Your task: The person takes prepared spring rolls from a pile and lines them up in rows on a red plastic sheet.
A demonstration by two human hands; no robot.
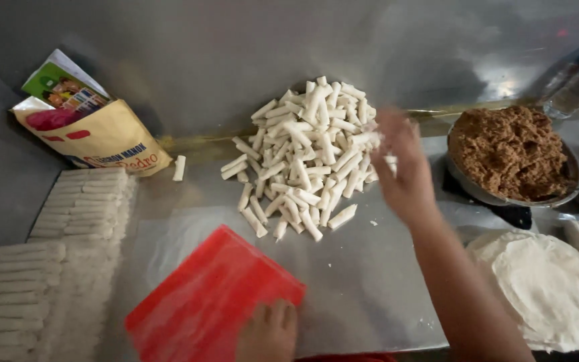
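A heap of small white rolled pastry sticks (306, 157) lies in the middle of the steel counter (370, 281). My right hand (400, 167) hovers at the heap's right edge, blurred, with a white roll at its fingertips. My left hand (268, 332) rests near the front edge, fingers pressing the lower right corner of a red plastic board (209, 298). One single roll (179, 167) lies apart to the left of the heap.
A metal bowl of brown minced filling (510, 154) sits at the right, with round white wrappers (544, 285) stacked below it. Packed rows of rolls (85, 204) lie at the left. A yellow paper bag (98, 134) leans against the back wall.
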